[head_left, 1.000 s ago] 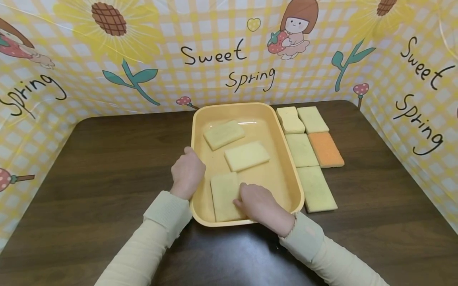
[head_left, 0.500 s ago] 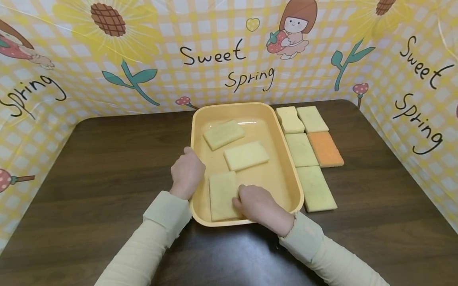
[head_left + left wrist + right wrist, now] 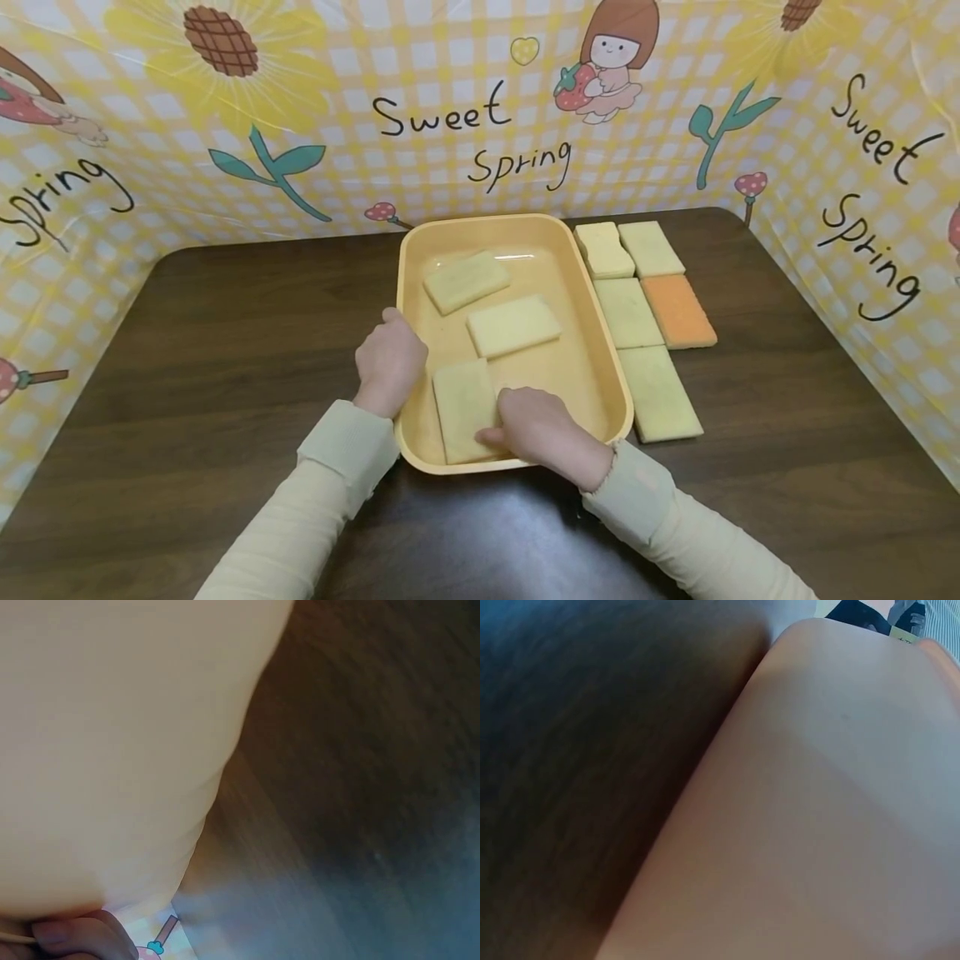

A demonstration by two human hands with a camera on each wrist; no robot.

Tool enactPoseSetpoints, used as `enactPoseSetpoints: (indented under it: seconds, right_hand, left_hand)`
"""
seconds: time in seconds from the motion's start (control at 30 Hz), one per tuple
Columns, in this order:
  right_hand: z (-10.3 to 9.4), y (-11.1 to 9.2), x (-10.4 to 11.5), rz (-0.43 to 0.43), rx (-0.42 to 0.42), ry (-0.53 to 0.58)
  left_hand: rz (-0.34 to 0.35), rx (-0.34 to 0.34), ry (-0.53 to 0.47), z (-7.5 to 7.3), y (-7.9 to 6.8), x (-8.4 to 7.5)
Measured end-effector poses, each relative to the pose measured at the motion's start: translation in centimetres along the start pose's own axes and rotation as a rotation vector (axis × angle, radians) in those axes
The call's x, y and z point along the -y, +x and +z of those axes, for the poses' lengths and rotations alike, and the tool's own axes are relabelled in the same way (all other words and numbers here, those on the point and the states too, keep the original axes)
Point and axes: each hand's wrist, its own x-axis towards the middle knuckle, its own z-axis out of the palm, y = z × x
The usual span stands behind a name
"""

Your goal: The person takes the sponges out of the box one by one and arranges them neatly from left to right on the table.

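A pale yellow plastic tray (image 3: pixel 577 392) sits on the dark wooden table. My left hand (image 3: pixel 390 367) grips its left rim; in the left wrist view, curled fingers (image 3: pixel 82 937) show at the rim. Inside the tray's near left part lies a pale green sponge (image 3: pixel 461 408). My right hand (image 3: pixel 543 429) is at that sponge's right edge, thumb lying over its top and the other fingers mostly hidden beneath the hand. Farther back in the tray are a cream sponge (image 3: pixel 513 325) and a greenish sponge (image 3: pixel 467 282), both slightly turned.
Right of the tray, a wavy-sided cream sponge (image 3: pixel 604 250), an orange sponge (image 3: pixel 678 310) and several pale green sponges (image 3: pixel 660 392) lie side by side on the table (image 3: pixel 225 350). A yellow checked cloth (image 3: pixel 442 50) with printed flowers stands behind and at both sides.
The near sponge has shifted slightly left and turned a little. My right thumb has stretched out farther over its top. The left hand keeps its hold on the rim.
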Motion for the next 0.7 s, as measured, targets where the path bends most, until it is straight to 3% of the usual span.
enactPoseSetpoints:
  seconds: [0.33,0.7]
  right_hand:
    - [-0.08,-0.01,-0.08,-0.065,-0.053,0.080]
    - [-0.20,-0.12,-0.42,-0.129,-0.081,0.292]
  left_hand:
    - [0.002,-0.001,-0.005,-0.03,-0.02,0.14]
    - [0.010,-0.003,-0.002,0.10,0.08,0.17]
